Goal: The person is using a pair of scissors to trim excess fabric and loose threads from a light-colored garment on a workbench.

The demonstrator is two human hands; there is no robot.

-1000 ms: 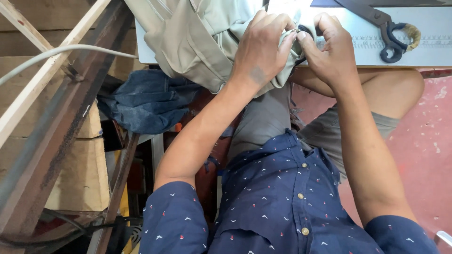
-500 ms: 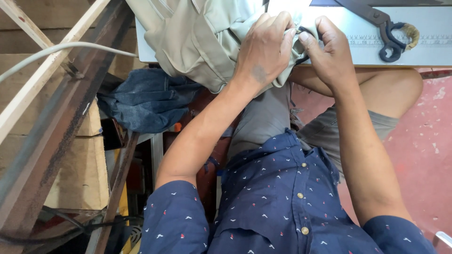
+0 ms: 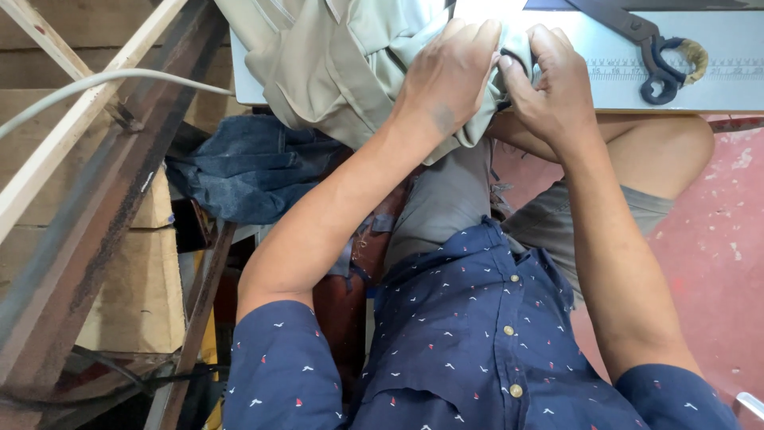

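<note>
Both your left hand (image 3: 450,76) and right hand (image 3: 553,84) have fingers (image 3: 477,36) pinching a fold of the khaki garment (image 3: 334,72) bunched on the table (image 3: 716,87), so the work looks midway, scissors (image 3: 649,44) beyond your fingertips untouched.

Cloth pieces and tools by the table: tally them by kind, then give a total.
Khaki garment, gripped by the left hand and right hand: 1
Dark blue denim piece, below the table edge: 1
Black scissors on the table: 1
Total: 3
</note>
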